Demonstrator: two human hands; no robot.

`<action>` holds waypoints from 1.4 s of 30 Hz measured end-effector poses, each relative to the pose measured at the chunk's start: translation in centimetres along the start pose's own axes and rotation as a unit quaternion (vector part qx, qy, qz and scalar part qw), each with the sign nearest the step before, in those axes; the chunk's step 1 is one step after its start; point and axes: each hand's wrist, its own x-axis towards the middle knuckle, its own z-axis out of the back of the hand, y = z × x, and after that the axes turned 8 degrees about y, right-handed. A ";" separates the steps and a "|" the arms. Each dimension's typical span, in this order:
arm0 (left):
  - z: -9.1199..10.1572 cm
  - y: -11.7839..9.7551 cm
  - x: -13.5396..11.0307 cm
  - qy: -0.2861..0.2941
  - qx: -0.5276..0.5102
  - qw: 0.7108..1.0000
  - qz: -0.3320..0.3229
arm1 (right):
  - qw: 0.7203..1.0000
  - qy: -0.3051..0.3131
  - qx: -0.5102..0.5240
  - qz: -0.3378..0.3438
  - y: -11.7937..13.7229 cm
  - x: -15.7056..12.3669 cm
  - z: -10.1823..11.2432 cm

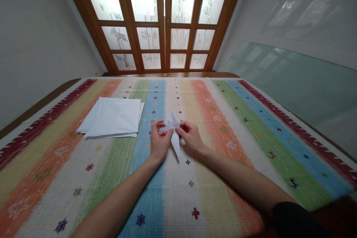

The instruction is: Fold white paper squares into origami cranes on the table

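Rainbow-striped fabric tablecloth [108, 178] here, and mid-table a pointy white folded-paper piece [175, 143] looks well along to me, right hand [191, 136] pinching it, left hand [159, 141] loosely curled against it (can't tell if gripping), stacked flat white paper sheets [114, 116] unfolded at left.

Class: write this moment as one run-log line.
left hand: holding folded paper | right hand: holding same folded paper | white sheets: on striped tablecloth, left of hands
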 end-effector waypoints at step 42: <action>-0.4 -0.1 -0.7 0.155 0.191 0.969 -0.008 | 0.993 -0.009 0.085 -0.082 0.8 0.8 0.8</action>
